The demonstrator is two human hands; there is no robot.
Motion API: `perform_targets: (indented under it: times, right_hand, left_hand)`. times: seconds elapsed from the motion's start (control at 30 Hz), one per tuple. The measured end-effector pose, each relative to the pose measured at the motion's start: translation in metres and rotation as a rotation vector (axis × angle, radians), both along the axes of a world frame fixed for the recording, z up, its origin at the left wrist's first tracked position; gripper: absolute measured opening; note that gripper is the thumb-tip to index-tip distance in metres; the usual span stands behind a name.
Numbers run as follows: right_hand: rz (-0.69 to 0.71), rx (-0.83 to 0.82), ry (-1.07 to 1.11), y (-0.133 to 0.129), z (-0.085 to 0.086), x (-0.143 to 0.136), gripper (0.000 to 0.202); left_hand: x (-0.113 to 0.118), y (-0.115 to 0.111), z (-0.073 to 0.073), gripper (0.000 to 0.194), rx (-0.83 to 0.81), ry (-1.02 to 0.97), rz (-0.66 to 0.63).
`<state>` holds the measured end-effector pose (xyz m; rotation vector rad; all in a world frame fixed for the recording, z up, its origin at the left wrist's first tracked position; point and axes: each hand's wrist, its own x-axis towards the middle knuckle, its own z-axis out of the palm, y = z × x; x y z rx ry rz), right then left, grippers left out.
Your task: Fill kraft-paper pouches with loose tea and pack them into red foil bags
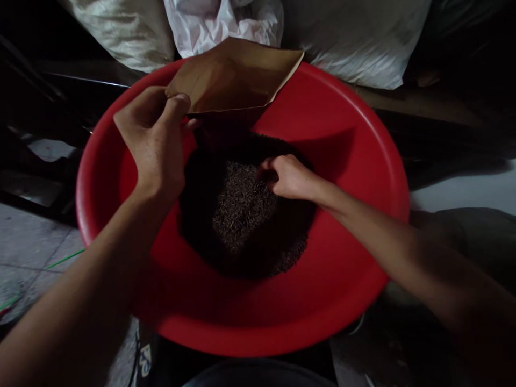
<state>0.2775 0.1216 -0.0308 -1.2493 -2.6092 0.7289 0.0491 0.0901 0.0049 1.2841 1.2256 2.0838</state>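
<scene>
A wide red basin (346, 236) holds a heap of dark, thin, loose pieces (242, 207), partly in shadow. My left hand (157, 134) grips the left corner of a brown paper sheet or bag (234, 78) between thumb and fingers, over the basin's far left side. The paper reaches across the far rim. Above the right part of the heap is my right hand (288, 177), its fingers curled and pointing down at the pieces. Shadow hides the fingertips, and I cannot make out what they hold.
Behind the basin stand a white plastic bag (226, 24), a pale woven sack (124, 32) and a larger pale sack (358, 40). Grey floor tiles (28, 236) with a thin green strip show at the left. A dark rounded object lies below the near rim.
</scene>
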Motion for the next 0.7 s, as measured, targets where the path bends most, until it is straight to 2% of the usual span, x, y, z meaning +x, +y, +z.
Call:
perform_targets:
  times: [0.2,0.33,0.53,0.7]
  right_hand:
    - [0.059,-0.018,-0.013,-0.003,-0.002,-0.005,0.05]
    - [0.159,-0.028,-0.029,-0.003,-0.009,-0.01,0.048]
    - [0.249,-0.051,-0.062,-0.013,-0.013,-0.02,0.044]
    - [0.293,-0.054,-0.039,-0.022,-0.011,-0.026,0.046]
  left_hand:
    - [-0.001,0.001,0.001,0.016,-0.021,0.032,-0.014]
    - [-0.001,0.001,0.003,0.015,-0.06,0.035,0.01]
    - [-0.003,0.001,0.002,0.015,-0.004,0.022,-0.001]
    - [-0.003,-0.001,-0.001,0.01,0.047,-0.022,-0.061]
